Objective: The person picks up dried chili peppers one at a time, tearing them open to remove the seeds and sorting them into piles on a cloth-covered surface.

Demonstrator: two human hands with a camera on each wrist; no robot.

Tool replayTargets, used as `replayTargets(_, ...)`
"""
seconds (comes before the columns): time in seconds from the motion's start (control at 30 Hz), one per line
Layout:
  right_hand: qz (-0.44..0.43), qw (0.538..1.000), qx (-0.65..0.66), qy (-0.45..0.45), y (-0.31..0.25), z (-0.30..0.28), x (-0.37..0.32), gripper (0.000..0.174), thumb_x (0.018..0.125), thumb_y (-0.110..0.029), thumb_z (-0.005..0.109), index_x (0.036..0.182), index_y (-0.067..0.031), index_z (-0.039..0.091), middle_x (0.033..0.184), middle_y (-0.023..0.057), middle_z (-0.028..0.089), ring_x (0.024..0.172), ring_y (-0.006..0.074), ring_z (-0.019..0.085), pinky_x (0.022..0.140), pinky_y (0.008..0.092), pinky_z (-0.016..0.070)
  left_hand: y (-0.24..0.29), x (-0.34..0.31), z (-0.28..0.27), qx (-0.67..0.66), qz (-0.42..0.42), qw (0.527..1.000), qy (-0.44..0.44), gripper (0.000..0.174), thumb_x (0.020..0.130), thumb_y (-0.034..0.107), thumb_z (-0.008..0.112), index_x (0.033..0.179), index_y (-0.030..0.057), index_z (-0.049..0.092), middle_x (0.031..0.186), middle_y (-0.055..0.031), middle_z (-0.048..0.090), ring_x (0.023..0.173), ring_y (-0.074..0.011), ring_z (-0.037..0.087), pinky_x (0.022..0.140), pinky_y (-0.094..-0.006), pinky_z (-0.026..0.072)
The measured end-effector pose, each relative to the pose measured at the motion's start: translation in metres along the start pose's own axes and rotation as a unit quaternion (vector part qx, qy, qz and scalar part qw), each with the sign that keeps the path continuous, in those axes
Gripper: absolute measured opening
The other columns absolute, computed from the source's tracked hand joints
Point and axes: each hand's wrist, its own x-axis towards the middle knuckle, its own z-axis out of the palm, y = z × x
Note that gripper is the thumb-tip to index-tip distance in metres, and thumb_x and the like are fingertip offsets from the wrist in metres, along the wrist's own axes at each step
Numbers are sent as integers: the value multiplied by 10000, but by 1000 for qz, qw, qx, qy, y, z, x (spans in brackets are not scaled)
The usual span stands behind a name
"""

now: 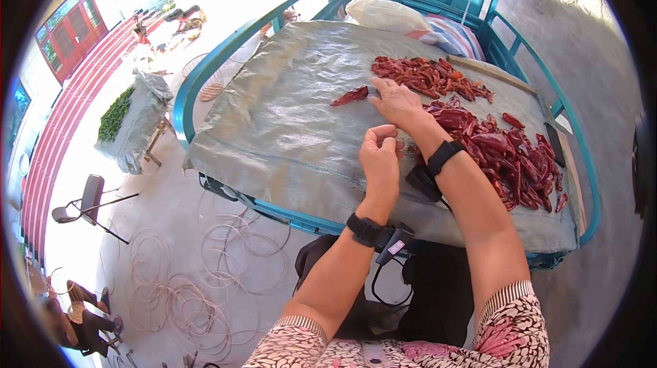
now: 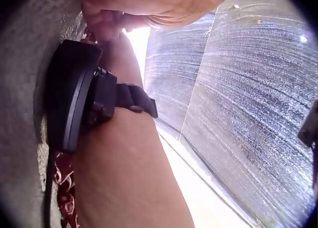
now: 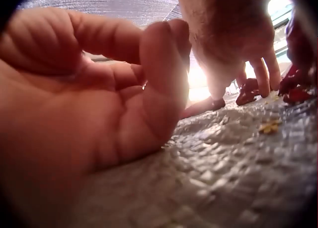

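Note:
My right hand (image 1: 400,103) reaches forward over the sheet, palm down, fingers fairly straight and apart. Its fingertips come down near the sheet in the right wrist view, where the hand (image 3: 233,44) is partly in shadow. A single dried red chili pepper (image 1: 349,97) lies just left of these fingertips. Nearer my body, my left hand (image 1: 380,159) is raised with fingers curled towards the thumb, and nothing shows between them. This left hand (image 3: 99,89) looms large in the right wrist view. Wrinkled dark-red peppers (image 1: 503,149) are heaped right of my right forearm.
Smaller dried peppers (image 1: 428,75) form another pile farther back. The grey-green sheet (image 1: 274,115) covers a cart bed inside teal rails (image 1: 198,87). A pale sack (image 1: 387,17) lies at the far end. A dark phone-like object (image 1: 555,145) rests near the right edge.

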Motion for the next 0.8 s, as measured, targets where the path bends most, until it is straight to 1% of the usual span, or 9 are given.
replayTargets(0.07, -42, 997, -62, -2, 6, 7, 2, 407, 904, -202, 630, 1306, -139, 617, 1413, 159, 545, 1234, 363, 598, 993, 479, 510, -3, 3, -2, -14, -7, 1000, 0, 166, 965, -12, 516, 1080, 30, 628, 1047, -64, 654, 814, -123, 644, 691, -267, 540)
replayTargets(0.17, -39, 997, -61, -4, 21, 15, 8, 359, 874, -137, 611, 1231, -127, 645, 1280, 152, 627, 1183, 348, 624, 951, 474, 530, -5, 6, -2, -18, -11, 1000, 6, 180, 972, 3, 521, 1125, 31, 611, 1045, -67, 651, 804, -124, 643, 680, -266, 540)
replayTargets(0.27, -5, 998, -52, 30, 3, -15, -12, 373, 874, -99, 584, 1240, -143, 644, 1183, 141, 675, 1092, 350, 661, 908, 469, 549, -4, 6, 1, -19, -12, 999, 29, 243, 991, 44, 534, 1231, 25, 567, 1048, -74, 648, 807, -130, 651, 675, -265, 541)
replayTargets(0.3, -26, 994, -56, 95, 3, -16, -18, 338, 881, -107, 576, 1209, -139, 649, 1118, 130, 700, 1000, 341, 689, 861, 469, 559, -3, 5, 2, -20, -12, 999, 40, 276, 1000, 62, 539, 1272, 23, 550, 1050, -77, 647, 811, -133, 655, 675, -265, 541)
replayTargets(0.4, -65, 984, 8, 165, -12, -39, -49, 338, 884, -124, 574, 1214, -134, 647, 1088, 135, 698, 955, 328, 697, 815, 457, 553, 3, 5, 4, -58, -29, 996, 66, 383, 1019, 127, 568, 1379, 26, 483, 1055, -77, 656, 828, -140, 666, 672, -264, 536)
replayTargets(0.5, 9, 993, 117, 33, -43, -71, -95, 357, 890, -154, 584, 1243, -126, 636, 1008, 136, 694, 917, 316, 693, 788, 430, 539, 10, 4, -2, -76, -19, 997, 21, 371, 1024, 183, 606, 1338, 3, 528, 1052, -70, 639, 771, -118, 640, 602, -255, 517)
replayTargets(0.63, -19, 976, 188, 112, -31, -60, -123, 389, 883, -151, 636, 1268, -99, 632, 974, 133, 700, 855, 282, 695, 787, 381, 539, -3, 12, -6, -20, 76, 996, -35, 218, 1016, 139, 610, 1166, -18, 637, 928, -47, 669, 733, -100, 617, 605, -249, 504)
replayTargets(0.73, 30, 965, 242, 99, -26, -62, -141, 390, 876, -115, 660, 1263, -75, 636, 995, 118, 709, 875, 224, 698, 798, 344, 537, 2, 12, -7, -8, 76, 997, 7, 194, 1022, 130, 592, 1158, -7, 614, 948, -60, 671, 728, -102, 630, 611, -251, 522)
replayTargets(0.8, 17, 953, 276, 124, -15, -53, -147, 380, 885, -82, 659, 1263, -65, 637, 1017, 108, 709, 905, 194, 693, 797, 322, 534, 5, 10, -5, -42, 49, 998, 4, 183, 1023, 121, 585, 1156, -4, 591, 957, -68, 671, 743, -109, 647, 619, -255, 539)
